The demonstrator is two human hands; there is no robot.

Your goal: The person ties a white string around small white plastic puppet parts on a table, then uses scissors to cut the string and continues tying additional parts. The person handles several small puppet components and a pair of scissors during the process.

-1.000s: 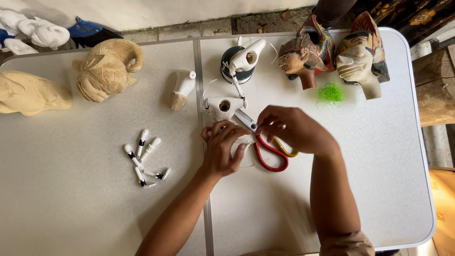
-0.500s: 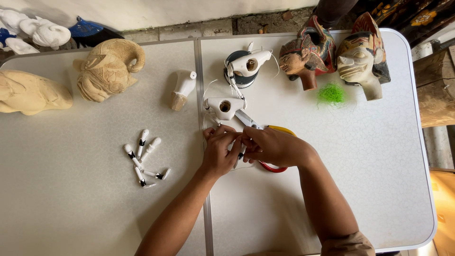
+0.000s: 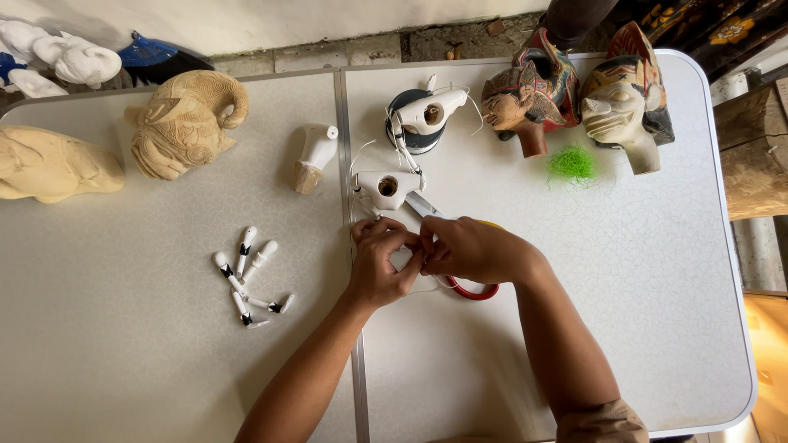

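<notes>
1. We are looking down on our left hand (image 3: 379, 267) and right hand (image 3: 464, 248), which are meeting fingertip to fingertip over the seam of the white folding table (image 3: 574, 344). The fingers of both are curling inward and pinching something small and pale between them; it is too covered for us to tell what it is.
2. The scissors (image 3: 460, 279) are lying on the table under our right hand. Only the steel blades near the white hollow piece (image 3: 386, 189) and part of a red handle loop below the palm are showing.
3. A second ago the right hand was resting over the red handles, with a yellow edge visible; now it is sitting further left, closing against the left hand and covering most of the handles.
4. Both forearms are coming up from the bottom edge and converging, wrists resting low on the tabletop.
5. Thin white string is trailing from the hollow piece up to a second white piece sitting on a dark spool (image 3: 423, 119).
6. Further out we are seeing small white pegs with black marks (image 3: 246, 275), a white carved part (image 3: 313, 156), an unpainted carved head (image 3: 185, 123), two painted heads (image 3: 574, 90) and a tuft of green fibre (image 3: 572, 162).
7. The pale carving (image 3: 49, 164) at the left is being cut off by the frame.
</notes>
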